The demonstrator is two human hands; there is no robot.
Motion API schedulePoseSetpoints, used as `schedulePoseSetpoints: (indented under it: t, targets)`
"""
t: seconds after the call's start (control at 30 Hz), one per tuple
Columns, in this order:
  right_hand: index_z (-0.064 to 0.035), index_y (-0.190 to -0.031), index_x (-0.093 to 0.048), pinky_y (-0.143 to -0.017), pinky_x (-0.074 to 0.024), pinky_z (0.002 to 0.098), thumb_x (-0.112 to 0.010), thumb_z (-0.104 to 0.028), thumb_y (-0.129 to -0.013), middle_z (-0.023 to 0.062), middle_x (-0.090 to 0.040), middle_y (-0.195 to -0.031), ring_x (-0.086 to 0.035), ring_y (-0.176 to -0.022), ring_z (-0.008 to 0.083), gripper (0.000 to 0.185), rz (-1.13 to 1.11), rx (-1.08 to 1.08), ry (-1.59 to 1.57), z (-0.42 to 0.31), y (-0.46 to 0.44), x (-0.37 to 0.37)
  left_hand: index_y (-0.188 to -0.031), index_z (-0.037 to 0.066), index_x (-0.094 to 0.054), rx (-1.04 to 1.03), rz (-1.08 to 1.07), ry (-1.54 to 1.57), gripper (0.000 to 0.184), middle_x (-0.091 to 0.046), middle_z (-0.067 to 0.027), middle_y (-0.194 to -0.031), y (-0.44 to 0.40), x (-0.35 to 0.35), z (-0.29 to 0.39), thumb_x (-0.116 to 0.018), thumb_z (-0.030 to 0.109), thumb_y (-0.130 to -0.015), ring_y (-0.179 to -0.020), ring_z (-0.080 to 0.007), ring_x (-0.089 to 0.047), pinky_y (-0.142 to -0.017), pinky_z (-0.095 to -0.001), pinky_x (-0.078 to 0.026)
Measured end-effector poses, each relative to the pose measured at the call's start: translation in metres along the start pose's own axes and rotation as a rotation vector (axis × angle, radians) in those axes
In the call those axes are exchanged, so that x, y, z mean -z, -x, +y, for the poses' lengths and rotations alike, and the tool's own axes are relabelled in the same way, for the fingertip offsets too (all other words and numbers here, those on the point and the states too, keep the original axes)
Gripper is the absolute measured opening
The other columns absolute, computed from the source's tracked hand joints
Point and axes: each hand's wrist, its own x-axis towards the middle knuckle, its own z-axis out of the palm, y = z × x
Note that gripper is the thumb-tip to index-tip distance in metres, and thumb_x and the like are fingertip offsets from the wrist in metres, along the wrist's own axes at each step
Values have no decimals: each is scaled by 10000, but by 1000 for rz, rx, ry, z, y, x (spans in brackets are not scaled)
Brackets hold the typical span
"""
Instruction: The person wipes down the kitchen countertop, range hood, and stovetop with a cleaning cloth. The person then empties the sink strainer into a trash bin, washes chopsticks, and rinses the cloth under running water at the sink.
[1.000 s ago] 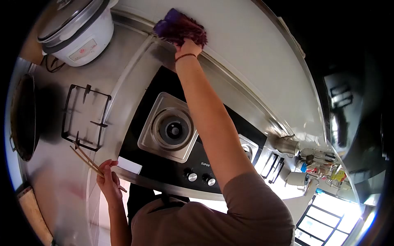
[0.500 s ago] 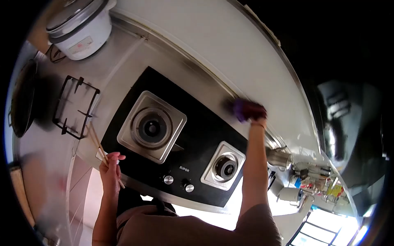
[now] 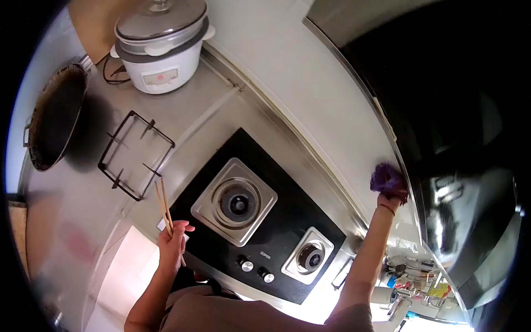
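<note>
My left hand grips a pair of wooden chopsticks, their tips pointing away from me over the front left edge of the black gas stove. With my arm stretched far out, my right hand is closed around a bunched purple cloth. The cloth lies against the white wall behind the stove, close to the lower edge of the range hood. Both burners on the stove are bare of grates. A black pan grate rests on the steel counter left of the stove.
A white rice cooker with a lid stands at the back left. A dark wok leans at the far left. Several kitchen items crowd the right end beneath the hood. Two knobs sit at the stove's front.
My right hand has moved with the purple cloth from low at the counter's back edge to higher on the wall near the hood. The view has shifted; the left hand keeps the chopsticks.
</note>
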Motion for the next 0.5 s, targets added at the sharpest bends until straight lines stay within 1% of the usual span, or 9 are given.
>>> schedulePoseSetpoints:
  t: [0.03, 0.1, 0.23, 0.3, 0.33, 0.4, 0.43, 0.47, 0.5]
  targets:
    - [-75, -1193, -524, -1035, -322, 446, -446, -235, -883, 111, -499, -1261, -454, -1177, 268, 358, -40, -32, -63, 14, 4, -23, -966, 12, -569, -7, 4, 0, 223, -635, -99, -821, -3, 7, 5, -500, 217, -908, -409, -21, -352, -359, -178, -269]
    - [-68, -1144, -547, -989, -389, 406, -470, -196, -872, 106, -538, -1207, -503, -1120, 234, 310, 39, -28, -70, 49, 20, -81, -963, 14, -572, 37, 44, 18, 203, -635, -99, -821, -7, 18, 19, -495, 193, -905, -409, -21, -352, -361, -177, -265]
    - [-59, -1085, -572, -887, -479, 344, -495, -162, -868, 98, -594, -1096, -570, -996, 211, 252, -122, -241, -118, 136, 42, -187, -970, 8, -569, -23, 102, 25, 196, -635, -98, -819, -10, 49, 30, -494, 175, -900, -404, -18, -337, -360, -175, -257]
    - [-54, -1082, -570, -883, -482, 340, -473, -134, -878, 98, -586, -1107, -567, -994, 216, 240, -177, -265, -183, 180, 66, -254, -973, 4, -568, -29, 117, 83, 198, -636, -98, -819, -11, 63, 33, -496, 174, -898, -400, -17, -331, -359, -175, -259]
    - [-50, -1085, -563, -879, -485, 354, -439, -123, -892, 100, -578, -1120, -563, -1001, 224, 241, -340, -279, -201, 207, 63, -272, -972, 1, -566, -25, 168, 55, 203, -637, -98, -817, -12, 69, 31, -490, 175, -902, -395, -14, -326, -353, -172, -249]
    - [-38, -1227, -455, -954, -414, 342, -438, -100, -883, 107, -491, -1233, -452, -1151, 214, 350, -390, -355, -254, 249, 89, -316, -971, -2, -565, -35, 187, 43, 207, -638, -97, -814, -14, 77, 33, -488, 178, -903, -393, -13, -323, -349, -171, -242]
    - [-26, -1265, -409, -975, -392, 349, -422, -119, -890, 116, -498, -1226, -454, -1153, 231, 387, -634, -165, -45, 279, 90, -323, -971, -4, -563, -52, 205, 37, 212, -638, -96, -811, -14, 80, 32, -486, 182, -905, -390, -11, -320, -346, -170, -234]
    - [-23, -1254, -415, -983, -385, 352, -417, -112, -889, 115, -488, -1234, -469, -1135, 241, 375, -554, -313, -107, 291, 105, -339, -966, -9, -564, -59, 223, 45, 219, -638, -102, -808, -15, 81, 30, -485, 187, -907, -389, -8, -321, -340, -167, -228]
    - [-28, -1243, -426, -977, -391, 357, -415, -115, -890, 113, -496, -1227, -475, -1127, 242, 365, -531, -381, -130, 304, 113, -349, -966, -9, -564, -54, 226, 36, 219, -638, -102, -808, -15, 81, 28, -485, 187, -907, -389, -8, -321, -340, -167, -228]
